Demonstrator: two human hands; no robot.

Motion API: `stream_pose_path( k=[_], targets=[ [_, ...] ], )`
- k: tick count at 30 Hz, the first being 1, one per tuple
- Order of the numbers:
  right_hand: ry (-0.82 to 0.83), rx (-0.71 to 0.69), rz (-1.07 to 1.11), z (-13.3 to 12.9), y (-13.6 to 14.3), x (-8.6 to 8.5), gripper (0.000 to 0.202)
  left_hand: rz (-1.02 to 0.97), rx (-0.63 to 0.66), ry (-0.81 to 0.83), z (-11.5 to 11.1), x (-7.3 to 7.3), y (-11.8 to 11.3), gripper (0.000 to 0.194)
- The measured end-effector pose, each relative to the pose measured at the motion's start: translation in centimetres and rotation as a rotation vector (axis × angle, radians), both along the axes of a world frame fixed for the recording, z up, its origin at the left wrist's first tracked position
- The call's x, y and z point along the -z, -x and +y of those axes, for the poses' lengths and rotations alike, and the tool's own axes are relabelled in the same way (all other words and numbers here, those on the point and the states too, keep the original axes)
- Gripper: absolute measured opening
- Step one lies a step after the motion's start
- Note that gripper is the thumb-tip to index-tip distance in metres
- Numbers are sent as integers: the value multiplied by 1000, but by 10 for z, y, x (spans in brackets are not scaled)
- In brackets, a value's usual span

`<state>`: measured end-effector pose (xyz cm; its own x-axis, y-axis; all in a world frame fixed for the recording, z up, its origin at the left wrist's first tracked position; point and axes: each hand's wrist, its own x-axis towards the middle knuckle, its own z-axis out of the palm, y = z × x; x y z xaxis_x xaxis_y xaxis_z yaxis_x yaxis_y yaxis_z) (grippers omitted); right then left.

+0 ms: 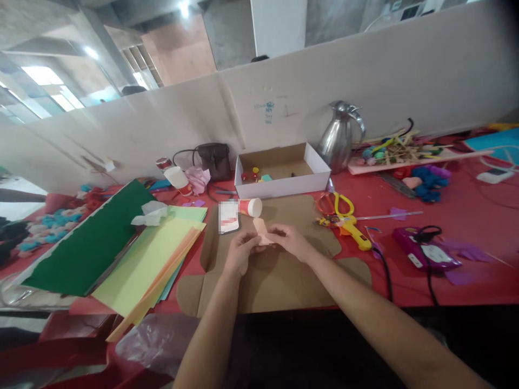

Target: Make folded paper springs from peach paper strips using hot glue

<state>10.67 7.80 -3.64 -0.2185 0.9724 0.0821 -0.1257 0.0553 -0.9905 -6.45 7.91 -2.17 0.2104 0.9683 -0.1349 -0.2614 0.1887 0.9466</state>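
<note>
A small piece of pale orange paper point(260, 228) is held between my two hands above a flattened brown cardboard sheet point(279, 281). My left hand point(242, 249) pinches its left side, and my right hand point(291, 241) grips the right side with thumb and fingers. Just behind the hands lies a red and white paper cup point(250, 207) on its side. Left of the cup is a phone-like flat object point(229, 218), its face partly blurred out.
Coloured paper sheets point(150, 265) and a green board point(93, 243) lie left. Behind stand a white box point(279, 187) and a steel jug point(337, 138). Scissors point(343, 205), a yellow glue gun point(359, 236) and a purple device with cables point(421, 251) are right.
</note>
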Motion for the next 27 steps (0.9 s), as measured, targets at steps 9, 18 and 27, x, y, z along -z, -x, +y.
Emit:
stream_pose_path(
  k=[9,18,27],
  targets=[
    [34,-35,74,-2,0,-4,17,-11,3,-15,-3,-2,1,21],
    [50,-31,35,-2,2,-6,17,18,-7,-34,-4,-3,-2,10],
    [122,31,188,-7,8,-6,22,99,-178,-140,-4,7,-8,20]
  ],
)
